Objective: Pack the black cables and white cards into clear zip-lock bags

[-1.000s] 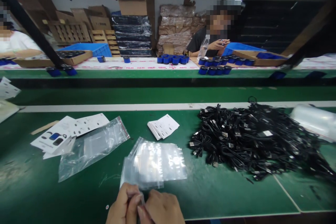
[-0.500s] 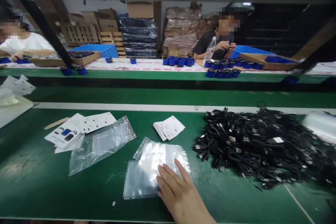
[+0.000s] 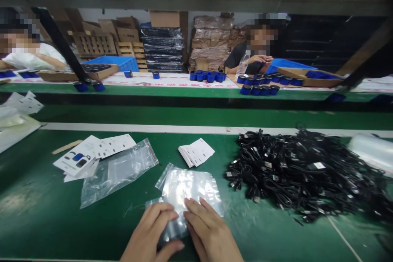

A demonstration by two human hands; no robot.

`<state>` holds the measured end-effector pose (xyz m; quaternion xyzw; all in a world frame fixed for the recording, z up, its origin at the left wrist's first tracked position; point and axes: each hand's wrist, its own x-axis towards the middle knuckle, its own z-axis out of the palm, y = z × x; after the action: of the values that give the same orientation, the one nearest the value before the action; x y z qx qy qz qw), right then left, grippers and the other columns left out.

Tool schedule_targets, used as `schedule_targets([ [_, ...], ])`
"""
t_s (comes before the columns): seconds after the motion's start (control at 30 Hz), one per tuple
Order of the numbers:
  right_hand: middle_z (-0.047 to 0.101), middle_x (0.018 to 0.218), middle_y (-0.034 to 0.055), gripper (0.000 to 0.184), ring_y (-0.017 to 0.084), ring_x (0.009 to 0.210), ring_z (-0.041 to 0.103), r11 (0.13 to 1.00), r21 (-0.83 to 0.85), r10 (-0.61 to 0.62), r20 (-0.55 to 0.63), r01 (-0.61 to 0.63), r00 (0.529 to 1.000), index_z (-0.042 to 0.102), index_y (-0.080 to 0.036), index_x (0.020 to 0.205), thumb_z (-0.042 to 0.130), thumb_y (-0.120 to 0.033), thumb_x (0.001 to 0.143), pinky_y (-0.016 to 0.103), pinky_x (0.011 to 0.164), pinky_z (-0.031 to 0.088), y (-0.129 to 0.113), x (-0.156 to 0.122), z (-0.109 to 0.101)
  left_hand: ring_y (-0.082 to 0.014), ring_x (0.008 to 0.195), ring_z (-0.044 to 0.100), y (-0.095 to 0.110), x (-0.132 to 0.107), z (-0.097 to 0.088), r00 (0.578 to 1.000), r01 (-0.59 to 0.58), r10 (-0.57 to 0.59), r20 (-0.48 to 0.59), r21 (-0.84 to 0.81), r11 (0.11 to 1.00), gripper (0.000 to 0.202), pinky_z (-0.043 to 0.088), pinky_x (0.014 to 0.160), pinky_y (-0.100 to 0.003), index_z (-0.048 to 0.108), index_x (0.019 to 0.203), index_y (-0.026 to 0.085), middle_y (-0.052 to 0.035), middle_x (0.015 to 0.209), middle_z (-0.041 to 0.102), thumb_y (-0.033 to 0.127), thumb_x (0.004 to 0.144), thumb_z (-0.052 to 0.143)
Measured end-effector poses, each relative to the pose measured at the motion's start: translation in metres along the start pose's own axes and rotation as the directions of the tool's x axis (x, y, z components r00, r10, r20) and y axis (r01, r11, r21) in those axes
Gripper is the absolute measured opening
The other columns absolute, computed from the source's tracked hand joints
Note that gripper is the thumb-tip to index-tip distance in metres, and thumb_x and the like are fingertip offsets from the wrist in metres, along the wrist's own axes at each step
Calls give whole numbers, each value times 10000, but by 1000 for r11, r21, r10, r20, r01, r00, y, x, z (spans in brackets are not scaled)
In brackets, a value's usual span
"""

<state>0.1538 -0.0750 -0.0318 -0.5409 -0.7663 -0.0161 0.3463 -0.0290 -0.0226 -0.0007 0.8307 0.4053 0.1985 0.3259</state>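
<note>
Both hands working low over the green counter. Clear plastic bags are lying in an overlapping pile, front and centre, directly under the hands. Left hand is curving over the pile's near-left edge, its thumb standing apart from its fingers. Right hand is resting on the near-right part, fingers lying flat and close together; its thumb is hiding from view. Just beyond the bags, a small stack of white leaflets is sitting slightly fanned. To the left, a larger zip bag is lying next to printed cards and touching them. To the right, a heap of black cables is spreading wide, a plastic roll lying behind its far side. Across the way, a dark-sleeved co-worker is sitting behind rows of blue items.
</note>
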Motion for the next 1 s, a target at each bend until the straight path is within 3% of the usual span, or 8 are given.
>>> schedule_targets([
  [0.1,538,1317,212,338,302,1191,537,990,-76,116,13,-114,993,579,-132,1161,464,-68,849,406,896,535,1,-9,1,-238,854,643,5,35,3,997,61,-53,-47,186,981,231,515,757,-313,677,870,212,-33,887,664,251,665,776],
  [0.23,519,1331,188,386,286,1203,527,962,-34,271,6,-270,963,531,-164,1216,478,-72,846,392,904,531,2,-13,6,-183,728,657,8,56,-3,1000,4,-4,2,221,975,91,499,663,-248,665,662,220,21,734,640,232,718,736],
  [0.47,579,1234,160,361,262,1137,566,903,179,400,-13,-391,917,530,-140,1226,541,-163,867,351,927,502,6,3,-9,-162,735,605,-3,46,0,958,-242,271,-95,240,940,152,457,689,-257,624,774,201,-6,780,589,205,888,523],
  [0.6,683,943,68,168,210,891,642,776,383,481,154,-501,863,664,-169,976,571,-130,842,289,801,507,4,24,-26,-145,720,579,-3,33,6,926,-302,350,-142,279,912,163,445,673,-250,596,800,223,-4,813,549,163,907,488],
  [0.7,656,706,-3,147,147,658,617,696,413,509,292,-587,810,674,-187,747,581,-110,831,225,626,454,5,31,-35,-188,826,602,-4,21,11,952,-200,261,-161,321,926,133,488,692,-284,593,955,259,-46,1020,521,190,843,572],
  [0.8,639,674,-9,160,143,635,599,684,358,568,285,-636,772,658,-182,704,582,-121,831,224,603,404,10,29,-40,-249,918,613,-8,16,15,992,-3,39,-124,272,962,438,523,696,-325,553,1083,259,-68,1094,510,151,680,685],
  [0.87,641,670,-7,161,148,635,597,682,331,598,260,-652,758,656,-182,694,587,-136,831,226,597,386,13,27,-41,-262,915,612,-9,19,14,991,100,-76,-112,227,969,439,520,701,-339,575,1017,240,-58,1049,536,112,614,690],
  [1.0,642,643,-10,153,143,593,582,665,323,648,200,-674,735,661,-183,676,614,-144,816,221,571,368,13,27,-41,-226,859,617,3,34,5,985,29,-2,-173,153,988,196,480,746,-309,608,910,248,-31,976,578,252,721,660],
])
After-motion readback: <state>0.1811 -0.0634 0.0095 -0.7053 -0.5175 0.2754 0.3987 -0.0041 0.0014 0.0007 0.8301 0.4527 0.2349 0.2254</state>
